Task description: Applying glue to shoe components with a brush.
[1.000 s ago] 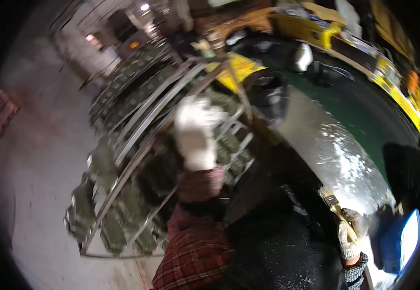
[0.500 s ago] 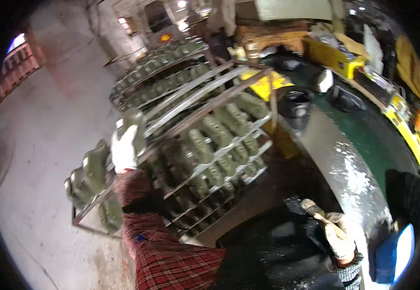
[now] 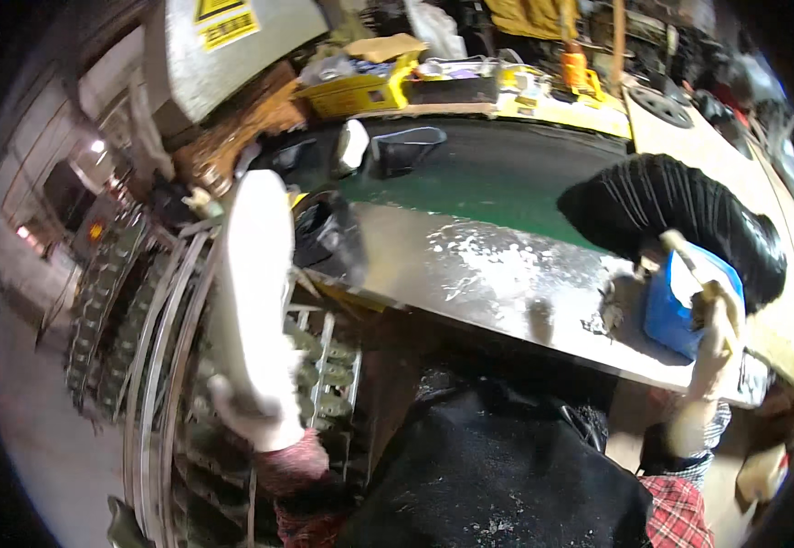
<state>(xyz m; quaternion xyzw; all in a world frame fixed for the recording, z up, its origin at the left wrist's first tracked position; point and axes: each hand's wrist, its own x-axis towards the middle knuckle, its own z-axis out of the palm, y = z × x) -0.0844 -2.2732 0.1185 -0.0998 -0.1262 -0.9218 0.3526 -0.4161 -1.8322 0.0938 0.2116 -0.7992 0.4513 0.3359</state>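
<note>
My left hand (image 3: pixel 255 402), in a pale glove, is closed round the lower end of a long shoe-sole-shaped piece (image 3: pixel 255 265). The piece stands upright and looks glaring white; its detail is washed out. On the right my gloved right hand (image 3: pixel 715 320) is closed on a brush (image 3: pixel 680 251), blurred by motion. The brush is over a blue container (image 3: pixel 666 315) with something white inside. Beneath my left arm, a metal rack (image 3: pixel 155 365) carries rows of olive-green shoe-shaped pieces (image 3: pixel 333 379).
A metal-topped bench (image 3: pixel 397 256) runs before me, with a green belt (image 3: pixel 470 203) behind it. A black ribbed stack (image 3: pixel 680 201) lies behind the blue container. Black open-topped pieces (image 3: pixel 324 228) sit at the bench's left. A yellow box (image 3: pixel 351 96) stands beyond the belt.
My view has swung right to the bench. My left hand, earlier at an olive piece on the rack, now holds up the sole-shaped piece. The brush has come over the blue container.
</note>
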